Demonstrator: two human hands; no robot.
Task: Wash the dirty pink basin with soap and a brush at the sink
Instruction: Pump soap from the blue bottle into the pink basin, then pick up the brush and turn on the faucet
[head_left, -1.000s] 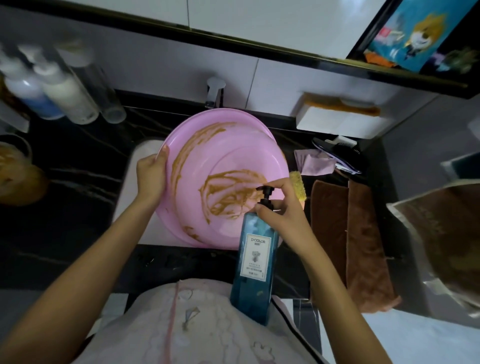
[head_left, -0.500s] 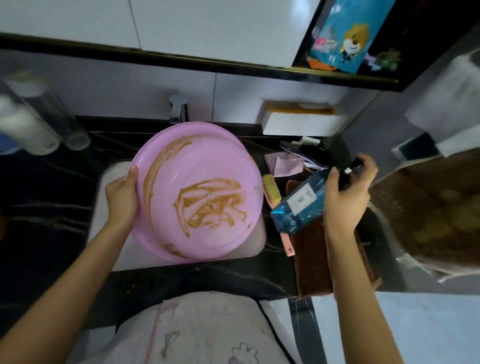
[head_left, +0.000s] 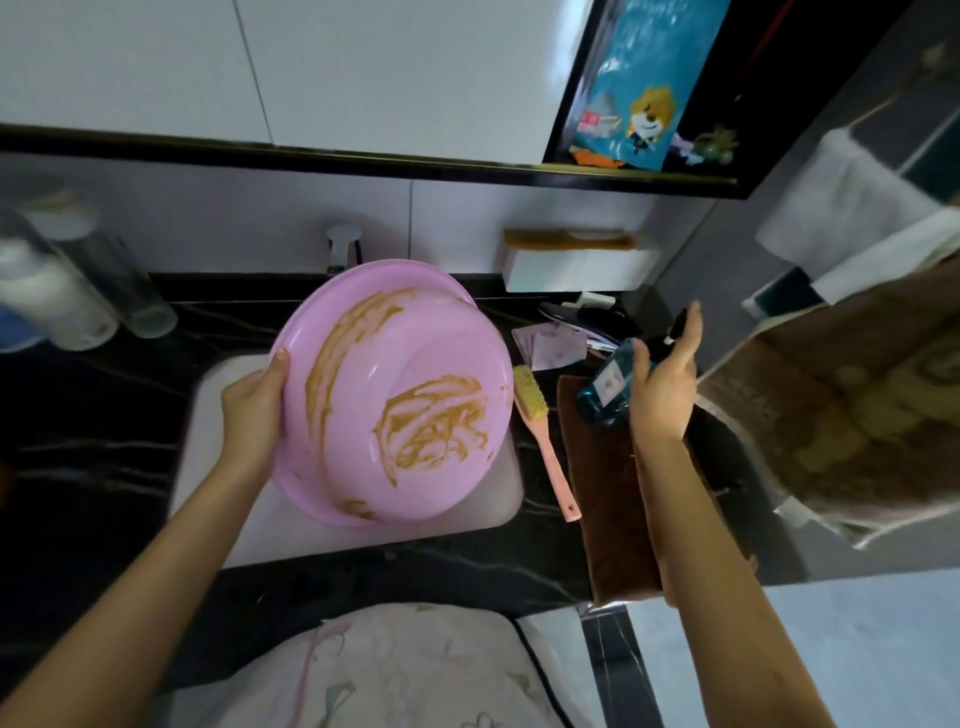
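Note:
The pink basin (head_left: 363, 358), smeared with brown dirt inside, is tilted up over the white sink (head_left: 218, 415). My left hand (head_left: 254, 410) grips its left rim. My right hand (head_left: 662, 379) holds the blue soap bottle (head_left: 605, 387) tilted over the brown towel (head_left: 608, 499) at the right of the sink; the black pump head shows above my fingers. A brush (head_left: 540, 431) with yellow bristles and a pink handle lies on the dark counter between the basin and the towel.
A faucet (head_left: 340, 252) stands behind the basin. White bottles (head_left: 57, 301) stand at the back left. A white box (head_left: 576, 265), pink cloth (head_left: 550, 345) and dark items sit at the back right. A brown towel (head_left: 852, 410) hangs at the right.
My right hand has carried the soap bottle from over the basin to the right, above the brown towel. The basin stays tilted in my left hand. The camera view has shifted.

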